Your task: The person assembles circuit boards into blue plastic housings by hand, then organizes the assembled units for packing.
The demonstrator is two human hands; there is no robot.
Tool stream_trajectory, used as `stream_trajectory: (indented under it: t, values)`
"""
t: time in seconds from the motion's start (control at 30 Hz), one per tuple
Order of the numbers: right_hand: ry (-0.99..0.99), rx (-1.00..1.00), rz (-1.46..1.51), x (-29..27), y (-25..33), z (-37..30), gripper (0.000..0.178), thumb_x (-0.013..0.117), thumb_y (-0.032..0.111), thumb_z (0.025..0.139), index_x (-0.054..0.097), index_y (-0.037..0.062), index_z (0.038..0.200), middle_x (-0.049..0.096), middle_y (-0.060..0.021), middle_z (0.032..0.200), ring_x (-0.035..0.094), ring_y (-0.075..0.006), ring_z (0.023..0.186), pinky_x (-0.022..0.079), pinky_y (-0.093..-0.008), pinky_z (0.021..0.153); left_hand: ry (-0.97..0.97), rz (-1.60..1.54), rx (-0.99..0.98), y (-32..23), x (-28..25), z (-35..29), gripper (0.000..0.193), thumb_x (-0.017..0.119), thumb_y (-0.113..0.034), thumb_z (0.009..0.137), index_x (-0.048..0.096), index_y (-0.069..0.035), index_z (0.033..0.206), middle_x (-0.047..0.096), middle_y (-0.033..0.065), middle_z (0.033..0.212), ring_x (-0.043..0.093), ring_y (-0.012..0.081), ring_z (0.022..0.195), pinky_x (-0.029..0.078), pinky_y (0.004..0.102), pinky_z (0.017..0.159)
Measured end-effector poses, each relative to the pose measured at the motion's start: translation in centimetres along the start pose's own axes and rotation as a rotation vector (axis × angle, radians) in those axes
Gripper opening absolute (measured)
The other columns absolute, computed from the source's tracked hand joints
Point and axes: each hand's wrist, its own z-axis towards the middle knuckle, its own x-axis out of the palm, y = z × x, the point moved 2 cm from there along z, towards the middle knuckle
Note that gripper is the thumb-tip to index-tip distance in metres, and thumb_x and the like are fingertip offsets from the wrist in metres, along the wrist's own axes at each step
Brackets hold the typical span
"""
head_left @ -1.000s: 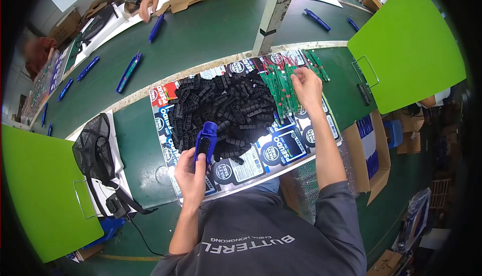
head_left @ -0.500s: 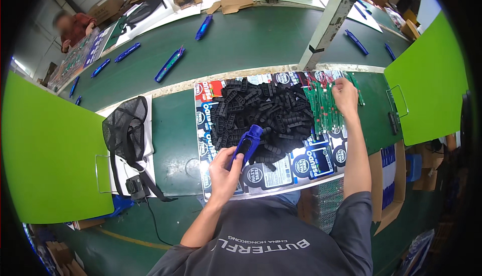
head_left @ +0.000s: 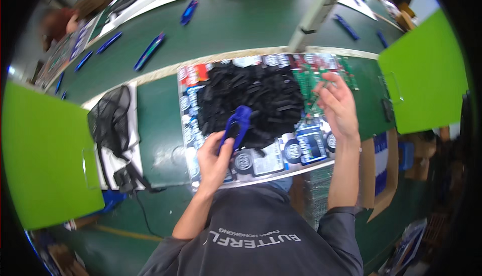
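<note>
In the centre of the frame, a blue casing (head_left: pixel 242 123) is held by the left hand (head_left: pixel 213 163), its lower end being pinched between thumb and fingers and its upper end tilted toward the upper right over a heap of black parts (head_left: pixel 251 92). The right hand (head_left: pixel 340 105), right of centre, is raised over a row of green circuit boards (head_left: pixel 303 82); its thumb and fingertips are drawn near one another, but because of blur it cannot be told whether a board is gripped. Heap and boards are borne by a printed sheet (head_left: pixel 268 160) laid on the green bench (head_left: pixel 158 120). At the left, a black mesh item (head_left: pixel 110 120) is seen on a white surface. Across the upper frame, further blue pieces are spread, one with green showing within (head_left: pixel 149 51). An open carton (head_left: pixel 368 175), in which blue items are contained, is placed at the lower right.
</note>
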Motion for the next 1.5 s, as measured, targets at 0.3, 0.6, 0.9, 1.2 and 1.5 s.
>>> stream_trajectory:
  t: [0.3, 0.6, 0.9, 1.2, 1.5]
  values:
    - [0.004, -0.019, -0.372, 8.0, -1.8, -4.0, 0.029, 0.07, -0.001, 0.089, 0.063, -0.0055, 0.117, 0.068, -0.0066, 0.089, 0.064, -0.0088, 0.077, 0.05, -0.0207, 0.07, -0.026, -0.221, -0.119, 0.2, 0.1, 0.8, 0.027, 0.062, -0.011, 0.098, 0.058, 0.004, 0.12, 0.064, 0.004, 0.08, 0.061, 0.0087, 0.066, 0.05, 0.0228, 0.058]
    - [0.118, -0.016, -0.334, 12.6, -3.8, -3.6, 0.026, 0.07, -0.002, 0.089, 0.06, -0.0058, 0.113, 0.066, -0.0067, 0.091, 0.067, -0.0089, 0.076, 0.054, -0.0207, 0.065, 0.037, -0.395, -0.132, 0.3, 0.0, 1.0, 0.035, 0.048, -0.023, 0.105, 0.057, 0.003, 0.128, 0.067, 0.0041, 0.099, 0.062, 0.0067, 0.076, 0.053, 0.0217, 0.064]
    - [0.117, -0.139, -0.491, 13.3, -4.7, -3.6, 0.023, 0.071, -0.004, 0.085, 0.068, -0.0021, 0.108, 0.065, -0.0068, 0.088, 0.067, -0.0091, 0.071, 0.053, -0.0228, 0.063, 0.054, -0.403, -0.107, -0.5, 0.4, 1.1, 0.035, 0.044, -0.023, 0.106, 0.056, 0.001, 0.129, 0.069, 0.0079, 0.095, 0.065, 0.0113, 0.076, 0.055, 0.0253, 0.065]
    - [0.156, -0.179, -0.494, 13.6, -5.4, -4.0, 0.022, 0.07, -0.004, 0.085, 0.069, 0.0003, 0.107, 0.062, -0.0066, 0.084, 0.066, -0.0098, 0.068, 0.053, -0.0233, 0.059, 0.076, -0.394, -0.103, -0.9, 0.6, 1.0, 0.035, 0.044, -0.022, 0.106, 0.056, 0.001, 0.129, 0.069, 0.0076, 0.095, 0.067, 0.0118, 0.077, 0.056, 0.0256, 0.065]
    - [0.165, -0.171, -0.487, 13.4, -5.1, -4.2, 0.02, 0.069, -0.004, 0.086, 0.069, -0.0007, 0.106, 0.061, -0.0066, 0.083, 0.066, -0.0108, 0.066, 0.053, -0.0235, 0.056, 0.083, -0.377, -0.102, -1.0, 0.8, 0.8, 0.035, 0.043, -0.021, 0.106, 0.056, 0.001, 0.13, 0.069, 0.0084, 0.096, 0.068, 0.0137, 0.076, 0.057, 0.0267, 0.065]
